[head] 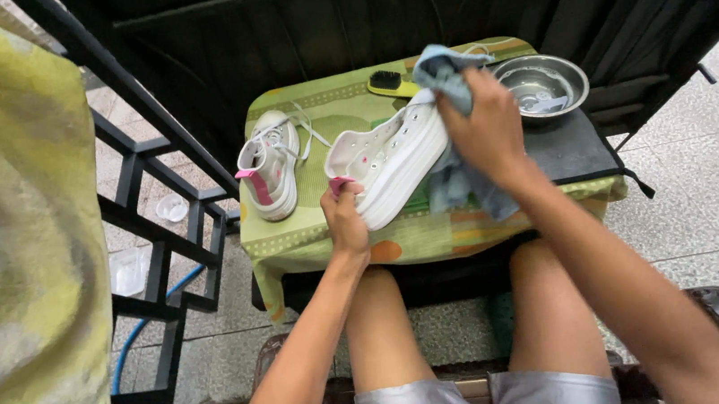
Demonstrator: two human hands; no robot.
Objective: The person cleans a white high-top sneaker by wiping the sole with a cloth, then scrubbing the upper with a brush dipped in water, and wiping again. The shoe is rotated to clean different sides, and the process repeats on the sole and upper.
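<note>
White high-top sneaker [391, 164] lies on its side on the small table [400, 241], thick platform sole facing near-right. Long axis runs diagonal: heel at near-left, toe at far-right. Pink heel tab at the near-left end.

Left hand [345, 217] clamps the heel end, fingers wrapped over the heel edge, thumb on the sole side; tight hold on the shoe. Right hand [484, 124] closes around a light blue cloth [447, 84], pressing it against the toe end of the same sneaker. Cloth bunches above the knuckles at the far side and also hangs below the hand, draping over the near table edge.

Second sneaker [270, 165], same white with pink tab, stands upright on its sole at the table's left side, heel toward near, toe pointing far, laces loose. It sits just beside the held shoe, not touching.

Far side of table: yellow-handled brush [389, 83] with dark bristles, just left of the cloth. Metal bowl [543, 84] at far right, some water in it, resting on a dark mat [572, 151]. Table has a green-yellow patterned cover.

Person sits with bare knees under the near table edge, grey shorts. Black metal railing [153, 207] to the left, yellow-green fabric [13, 250] fills the left frame edge. Blue hose [135, 331] on tiled floor near left.
</note>
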